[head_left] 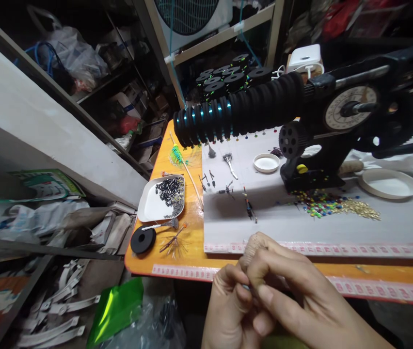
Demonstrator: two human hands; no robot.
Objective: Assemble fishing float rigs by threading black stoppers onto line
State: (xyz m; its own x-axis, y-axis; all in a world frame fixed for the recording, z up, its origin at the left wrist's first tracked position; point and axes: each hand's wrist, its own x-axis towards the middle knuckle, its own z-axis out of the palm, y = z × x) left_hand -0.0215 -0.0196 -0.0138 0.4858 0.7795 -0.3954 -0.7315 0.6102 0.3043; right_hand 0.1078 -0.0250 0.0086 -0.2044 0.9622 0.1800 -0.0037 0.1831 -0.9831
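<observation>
At the table's front edge, my left hand (230, 308) and my right hand (293, 291) meet with fingertips pinched together. Something tiny and bluish shows between them, too small and covered to name. A beige textured wrap (255, 247) covers a finger of my right hand. Just beyond lies a grey-white board (224, 232) edged with a pink measuring tape (337, 249). On it rest a thin dark piece with an orange tip (249, 206), several small dark weights (210, 180), a pile of coloured beads (319, 203) and gold-coloured bits (362, 208).
A black hand-cranked winding machine (311, 140) carries a row of black spools (243, 109) over the board. A white tray (150, 201) of dark cylinders stands left, near a black foam ring (143, 240). Shallow white dishes (266, 163) sit on the board. Shelves (93, 89) stand at left.
</observation>
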